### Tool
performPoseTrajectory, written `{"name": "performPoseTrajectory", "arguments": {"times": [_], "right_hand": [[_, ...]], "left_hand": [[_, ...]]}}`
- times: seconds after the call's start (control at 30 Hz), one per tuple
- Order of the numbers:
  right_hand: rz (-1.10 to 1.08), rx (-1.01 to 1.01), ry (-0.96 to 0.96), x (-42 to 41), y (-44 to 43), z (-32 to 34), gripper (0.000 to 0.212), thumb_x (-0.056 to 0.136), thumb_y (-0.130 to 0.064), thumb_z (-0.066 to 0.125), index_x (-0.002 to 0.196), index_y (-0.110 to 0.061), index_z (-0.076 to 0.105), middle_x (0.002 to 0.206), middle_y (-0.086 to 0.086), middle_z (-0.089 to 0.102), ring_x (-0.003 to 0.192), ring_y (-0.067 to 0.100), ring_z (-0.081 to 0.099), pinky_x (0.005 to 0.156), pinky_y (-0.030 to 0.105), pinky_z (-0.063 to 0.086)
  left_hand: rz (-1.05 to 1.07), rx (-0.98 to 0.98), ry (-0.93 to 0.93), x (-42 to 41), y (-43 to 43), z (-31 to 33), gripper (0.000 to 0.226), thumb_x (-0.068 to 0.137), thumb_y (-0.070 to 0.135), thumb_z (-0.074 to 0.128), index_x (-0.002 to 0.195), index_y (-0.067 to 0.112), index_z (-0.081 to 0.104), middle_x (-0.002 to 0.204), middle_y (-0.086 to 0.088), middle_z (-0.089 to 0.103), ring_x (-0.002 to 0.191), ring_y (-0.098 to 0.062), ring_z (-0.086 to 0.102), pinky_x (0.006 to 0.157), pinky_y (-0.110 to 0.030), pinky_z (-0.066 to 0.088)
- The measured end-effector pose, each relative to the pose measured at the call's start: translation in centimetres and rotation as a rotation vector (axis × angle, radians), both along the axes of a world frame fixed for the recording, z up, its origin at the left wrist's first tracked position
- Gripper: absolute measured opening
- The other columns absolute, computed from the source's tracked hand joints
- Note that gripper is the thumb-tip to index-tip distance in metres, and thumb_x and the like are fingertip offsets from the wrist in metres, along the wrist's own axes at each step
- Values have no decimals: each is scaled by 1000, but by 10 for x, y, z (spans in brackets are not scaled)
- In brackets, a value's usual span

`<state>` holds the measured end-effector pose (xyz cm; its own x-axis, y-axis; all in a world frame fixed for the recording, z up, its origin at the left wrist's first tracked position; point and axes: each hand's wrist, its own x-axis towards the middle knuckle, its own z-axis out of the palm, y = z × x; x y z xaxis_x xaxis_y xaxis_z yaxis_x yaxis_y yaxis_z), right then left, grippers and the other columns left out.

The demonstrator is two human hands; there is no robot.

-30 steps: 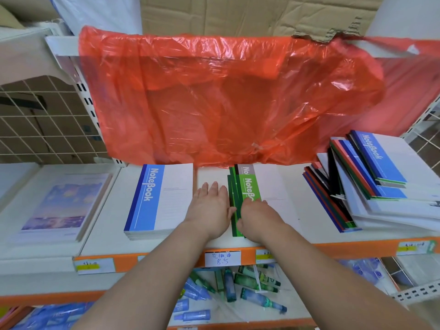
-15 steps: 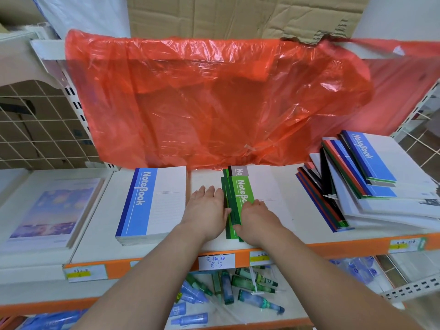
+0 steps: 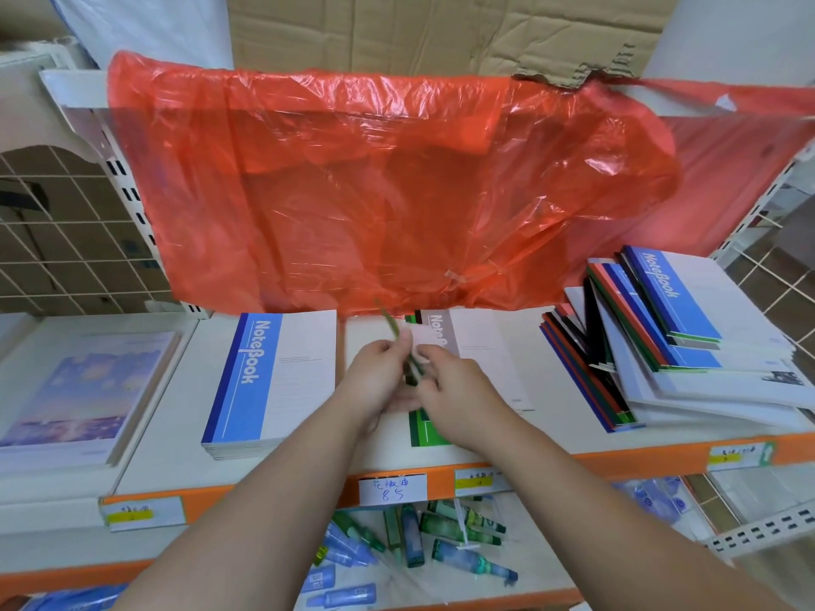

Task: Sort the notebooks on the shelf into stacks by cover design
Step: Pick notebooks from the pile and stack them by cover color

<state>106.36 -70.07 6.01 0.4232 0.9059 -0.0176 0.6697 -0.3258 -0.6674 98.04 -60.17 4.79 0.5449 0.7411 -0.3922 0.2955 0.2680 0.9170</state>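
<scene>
Holding a green notebook [image 3: 391, 325] up on its edge, tilted and motion-blurred, just above the green stack [image 3: 424, 427] at mid-shelf [image 3: 617, 461]. Grasping it from both sides: left hand [image 3: 375, 374] with fingers curled against its left face, right hand [image 3: 452, 390] pinching it from the right, wrist lying across the green stack. Just right of the green stack and reaching further back, a grey-banded NoteBook [image 3: 478, 350] lying flat; over or under the green covers, impossible to tell. Left of the green stack, apart from it, a squared-up blue stack [image 3: 273, 381]; further left again, pale notebooks with a pastel sky cover [image 3: 79, 390]. Well right of the green stack, a slumped mixed pile [image 3: 661, 359] with blue, red, green and black spines fanned out. Hanging behind and above the green stack, a red plastic sheet [image 3: 375, 191]. Below it, on the shelf's orange front edge, a handwritten price label [image 3: 392, 488], and lower still, small bottles [image 3: 441, 538].
</scene>
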Motion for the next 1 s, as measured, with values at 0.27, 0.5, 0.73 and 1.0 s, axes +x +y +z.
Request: {"name": "performPoseTrajectory", "arguments": {"times": [0.27, 0.5, 0.73, 1.0], "right_hand": [[-111, -230, -308, 41, 4, -43, 29, 98, -22, 38, 116, -9, 56, 115, 12, 59, 110, 31, 53, 86, 34, 43], [-137, -555, -439, 34, 24, -67, 75, 96, -56, 36, 145, 1, 32, 154, 27, 22, 143, 41, 16, 116, 50, 23], [-98, -465, -467, 18, 30, -46, 32, 91, -3, 42, 121, -1, 54, 122, 18, 59, 111, 36, 55, 89, 37, 45], [-28, -138, -442, -2, 19, -4, 42, 96, -12, 39, 137, -7, 43, 96, 23, 63, 86, 39, 60, 62, 36, 36]], "left_hand": [[98, 418, 320, -15, 20, 6, 29, 85, 7, 41, 110, 12, 54, 103, -2, 61, 94, -28, 57, 85, -37, 49], [109, 491, 435, -33, 24, 10, 20, 92, 7, 41, 109, 10, 51, 101, -6, 58, 90, -29, 53, 76, -36, 45], [150, 357, 333, -29, 22, 13, 27, 88, 4, 39, 110, 10, 55, 107, -7, 63, 98, -31, 59, 86, -42, 52], [192, 123, 43, -16, 10, 7, 26, 80, 19, 42, 99, 22, 60, 99, -5, 72, 94, -28, 69, 88, -52, 56]]}}
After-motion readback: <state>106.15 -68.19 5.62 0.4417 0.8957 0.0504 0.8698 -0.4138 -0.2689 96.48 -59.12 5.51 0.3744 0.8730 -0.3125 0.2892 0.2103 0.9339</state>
